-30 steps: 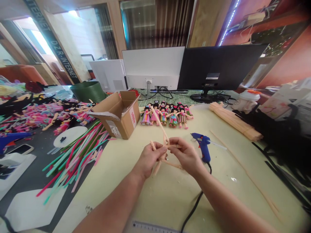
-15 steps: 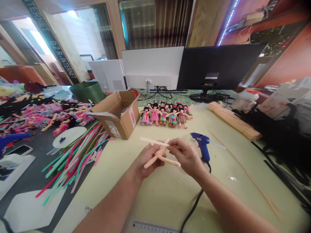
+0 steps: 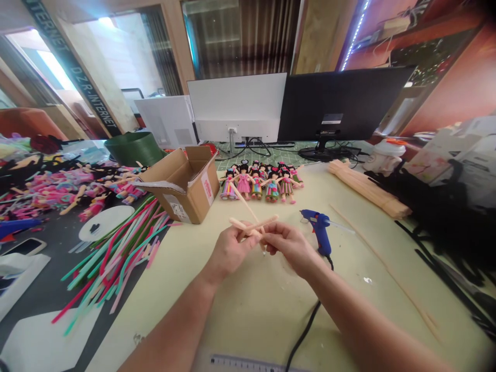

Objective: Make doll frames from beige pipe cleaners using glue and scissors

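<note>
Over the middle of the table, my left hand (image 3: 232, 251) is closed around a peach doll body (image 3: 256, 226) made of fuzzy pipe cleaners, its limbs crossing in an X. My right hand (image 3: 289, 244) pinches a thin, pale pipe cleaner (image 3: 245, 200) where it crosses the body. The strand's long end slants up and away toward the finished dolls, and a short end pokes out below my fingers. Both sets of fingertips nearly meet, hiding the crossing point. To the right of my right hand lies a blue hot glue gun (image 3: 320, 230) with a clear glue stick in its back.
Small dolls (image 3: 258, 181) stand in rows beside an open cardboard box (image 3: 186, 194). Colourful pipe cleaners (image 3: 116, 253) lie left, a peach bundle (image 3: 368, 188) and black pipe cleaners (image 3: 445, 217) right. The glue gun's cord (image 3: 310, 328) runs past a ruler (image 3: 240, 361). Monitors (image 3: 236, 103) stand behind.
The doll body has been turned in my hands. The pale strand, which pointed left, now points up and away. My right hand has come closer to my left.
</note>
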`<action>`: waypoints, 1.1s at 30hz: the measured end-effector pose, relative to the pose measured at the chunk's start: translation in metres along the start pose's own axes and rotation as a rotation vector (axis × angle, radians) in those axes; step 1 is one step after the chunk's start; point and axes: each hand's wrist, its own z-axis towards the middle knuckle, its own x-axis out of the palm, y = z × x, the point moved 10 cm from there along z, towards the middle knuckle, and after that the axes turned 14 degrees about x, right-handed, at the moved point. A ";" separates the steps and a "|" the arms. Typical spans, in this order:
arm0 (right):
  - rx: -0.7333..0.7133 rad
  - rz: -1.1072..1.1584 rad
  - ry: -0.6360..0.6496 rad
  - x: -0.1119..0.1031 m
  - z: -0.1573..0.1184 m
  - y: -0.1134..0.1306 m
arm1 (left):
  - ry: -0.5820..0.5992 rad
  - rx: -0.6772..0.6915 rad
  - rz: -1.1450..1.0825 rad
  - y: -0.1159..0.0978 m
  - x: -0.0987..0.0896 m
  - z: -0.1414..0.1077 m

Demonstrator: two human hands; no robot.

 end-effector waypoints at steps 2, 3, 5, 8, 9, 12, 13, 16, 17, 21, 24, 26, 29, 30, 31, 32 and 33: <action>0.026 -0.020 0.041 0.005 0.001 -0.003 | -0.025 -0.030 -0.037 0.006 -0.001 0.000; 0.037 -0.029 0.049 0.005 0.001 -0.004 | -0.040 -0.044 -0.061 0.009 -0.002 -0.001; 0.036 -0.040 0.051 0.004 0.001 -0.003 | -0.062 -0.069 -0.124 0.014 -0.003 -0.001; 0.003 -0.049 0.073 0.004 0.001 0.001 | -0.097 -0.108 -0.230 0.022 -0.003 -0.001; -0.002 -0.046 0.081 0.005 0.001 0.002 | -0.116 -0.126 -0.263 0.026 -0.003 -0.002; 0.008 -0.020 0.071 0.003 0.001 0.001 | -0.174 -0.193 -0.348 0.038 -0.002 -0.004; 0.011 -0.009 0.067 0.003 0.001 0.001 | -0.184 -0.211 -0.372 0.041 0.000 -0.005; 0.026 0.003 0.082 0.005 0.000 0.000 | -0.189 -0.220 -0.391 0.043 0.003 -0.005; 0.032 0.001 0.091 0.006 -0.001 0.000 | -0.192 -0.213 -0.384 0.042 0.003 -0.005; 0.035 -0.001 0.118 0.007 -0.001 -0.001 | -0.196 -0.194 -0.367 0.038 0.002 -0.004; 0.008 0.027 0.141 0.007 -0.001 -0.001 | -0.197 -0.207 -0.370 0.042 0.003 -0.004; -0.013 0.052 0.155 0.007 -0.001 -0.001 | -0.206 -0.230 -0.392 0.047 0.005 -0.005; -0.033 0.085 0.170 0.008 -0.002 -0.001 | -0.223 -0.288 -0.451 0.053 0.009 -0.008; -0.036 0.094 0.182 0.009 -0.003 -0.002 | -0.225 -0.309 -0.472 0.055 0.010 -0.009; -0.041 0.102 0.195 0.010 -0.003 -0.002 | -0.224 -0.327 -0.492 0.055 0.012 -0.010; -0.047 0.104 0.208 0.011 -0.003 -0.002 | -0.221 -0.340 -0.512 0.055 0.013 -0.010; -0.055 0.102 0.216 0.012 -0.004 -0.002 | -0.216 -0.348 -0.531 0.055 0.015 -0.011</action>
